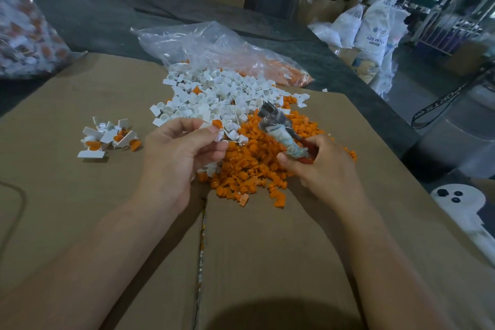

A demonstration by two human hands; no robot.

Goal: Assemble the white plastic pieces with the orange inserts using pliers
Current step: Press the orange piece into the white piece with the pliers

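Observation:
My left hand (184,147) pinches a white plastic piece with an orange insert (216,125) between thumb and fingertips, above the near edge of the loose parts. My right hand (318,166) grips the pliers (278,126) by their cloth-wrapped red handles, jaws pointing up and left toward the held piece but apart from it. Behind both hands lie a heap of white pieces (214,96) and, nearer and to the right, a heap of orange inserts (257,166). A small pile of assembled pieces (108,138) sits to the left.
Everything rests on flattened brown cardboard (80,195) with a seam down the middle. A clear plastic bag (214,45) lies behind the heaps, another bag of parts (24,29) at far left. White sacks (375,32) and boxes stand at the back right.

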